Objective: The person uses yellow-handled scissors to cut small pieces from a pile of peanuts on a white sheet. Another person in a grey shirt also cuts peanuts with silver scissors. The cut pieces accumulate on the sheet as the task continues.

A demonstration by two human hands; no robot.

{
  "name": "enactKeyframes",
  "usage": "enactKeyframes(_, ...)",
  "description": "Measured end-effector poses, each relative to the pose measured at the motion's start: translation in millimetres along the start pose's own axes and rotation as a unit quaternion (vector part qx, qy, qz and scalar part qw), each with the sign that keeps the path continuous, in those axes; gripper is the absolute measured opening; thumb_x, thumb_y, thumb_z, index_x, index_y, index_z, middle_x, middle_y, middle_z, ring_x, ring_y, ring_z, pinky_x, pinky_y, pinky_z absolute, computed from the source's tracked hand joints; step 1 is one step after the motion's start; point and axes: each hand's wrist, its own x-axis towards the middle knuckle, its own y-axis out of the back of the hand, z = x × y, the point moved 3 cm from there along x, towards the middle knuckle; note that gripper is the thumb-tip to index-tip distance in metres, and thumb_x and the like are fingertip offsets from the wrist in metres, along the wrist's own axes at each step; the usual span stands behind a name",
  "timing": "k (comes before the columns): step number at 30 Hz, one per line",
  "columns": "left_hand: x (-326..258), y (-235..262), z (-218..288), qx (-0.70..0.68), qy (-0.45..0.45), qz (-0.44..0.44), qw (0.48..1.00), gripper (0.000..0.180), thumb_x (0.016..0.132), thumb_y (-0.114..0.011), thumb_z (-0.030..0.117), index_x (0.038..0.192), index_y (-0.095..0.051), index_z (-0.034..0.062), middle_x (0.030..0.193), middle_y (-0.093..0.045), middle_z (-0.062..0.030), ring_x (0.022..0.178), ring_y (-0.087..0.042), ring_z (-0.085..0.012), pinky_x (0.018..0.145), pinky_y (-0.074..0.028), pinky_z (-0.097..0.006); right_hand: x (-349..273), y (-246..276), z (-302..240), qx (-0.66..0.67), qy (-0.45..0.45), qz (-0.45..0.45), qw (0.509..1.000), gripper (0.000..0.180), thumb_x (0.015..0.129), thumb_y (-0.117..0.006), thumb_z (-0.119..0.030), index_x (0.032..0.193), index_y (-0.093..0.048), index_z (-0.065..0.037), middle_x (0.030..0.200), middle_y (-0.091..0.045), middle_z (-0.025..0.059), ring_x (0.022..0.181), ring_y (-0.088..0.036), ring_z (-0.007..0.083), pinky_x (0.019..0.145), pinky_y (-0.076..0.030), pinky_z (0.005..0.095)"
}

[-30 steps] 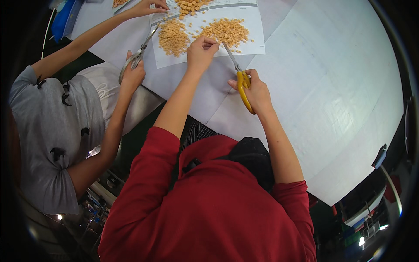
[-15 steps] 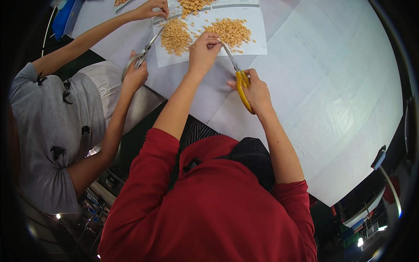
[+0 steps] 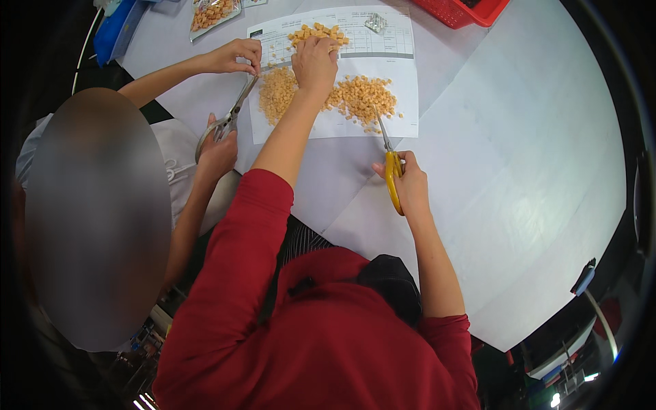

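My left hand [image 3: 314,65] reaches over a heap of larger orange-tan cubes [image 3: 329,31] at the top of a printed paper sheet [image 3: 403,123]. Its fingers are bent down together at the cubes, and whatever they pinch is hidden. Yellow-handled scissors [image 3: 393,176] rest in my right hand [image 3: 413,184], their blades pointing away to the near edge of a pile of small cut bits [image 3: 365,96]. A second pile of small bits [image 3: 275,99] lies on the sheet's left side, partly behind my left forearm. A small silver packet [image 3: 375,23] sits on the sheet's upper right.
On my left a co-worker holds scissors [image 3: 236,109] in one hand [image 3: 219,150], the other hand [image 3: 236,56] at the sheet's edge. Beyond lie a clear bag of orange pieces [image 3: 213,14] and a blue bin [image 3: 115,31]. A red basket [image 3: 459,12] stands far right on the white table [image 3: 519,150].
My left hand has left the scissor tips and stretched farther away to the larger cubes. My right hand and scissors sit lower in the picture. The view has shifted, showing more of the table's far side.
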Motion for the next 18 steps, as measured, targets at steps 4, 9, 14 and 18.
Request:
enactKeyframes(4,18.6,-5.5,5.6,0.105,0.025,-0.069,0.992,0.010,0.079,-0.067,0.014,0.089,-0.068,0.0144,0.098,-0.061,-0.0031,0.100,-0.054,-0.0246,0.083,-0.038,-0.047,0.4,-0.7,9.2,0.019,0.017,0.043,0.999,0.064,0.074,-0.077,-0.048,0.109,-0.054,0.001,0.067,-0.061,0.0111,0.058,-0.058,0.0204,0.056,-0.045,0.0323)
enactKeyframes(9,15.2,-13.7,-1.3,0.200,-0.070,-0.028,0.977,0.009,0.077,-0.070,0.019,0.086,-0.068,0.0179,0.094,-0.061,0.0013,0.097,-0.056,-0.0213,0.078,-0.040,-0.044,-0.6,-1.1,9.6,0.011,0.021,0.036,0.999,0.063,0.075,-0.076,-0.048,0.109,-0.053,-0.001,0.070,-0.061,0.0137,0.064,-0.060,0.0265,0.060,-0.047,0.0356)
enactKeyframes(14,17.3,-12.7,-9.6,0.136,-0.108,-0.021,0.985,0.009,0.076,-0.071,0.019,0.084,-0.067,0.0167,0.089,-0.062,0.0015,0.094,-0.056,-0.0230,0.076,-0.042,-0.046,-5.5,1.0,1.9,0.016,0.040,0.047,0.998,0.062,0.075,-0.077,-0.045,0.109,-0.053,0.000,0.064,-0.057,0.0096,0.056,-0.054,0.0200,0.055,-0.044,0.0321)
enactKeyframes(18,3.9,-0.5,-1.8,0.134,-0.102,-0.044,0.985,0.012,0.077,-0.071,0.017,0.088,-0.068,0.0135,0.084,-0.064,-0.0001,0.089,-0.059,-0.0190,0.072,-0.045,-0.040,-15.4,5.8,-12.2,0.017,0.033,0.030,0.999,0.062,0.075,-0.075,-0.047,0.110,-0.052,-0.001,0.074,-0.063,0.0156,0.068,-0.061,0.0307,0.063,-0.048,0.0373)
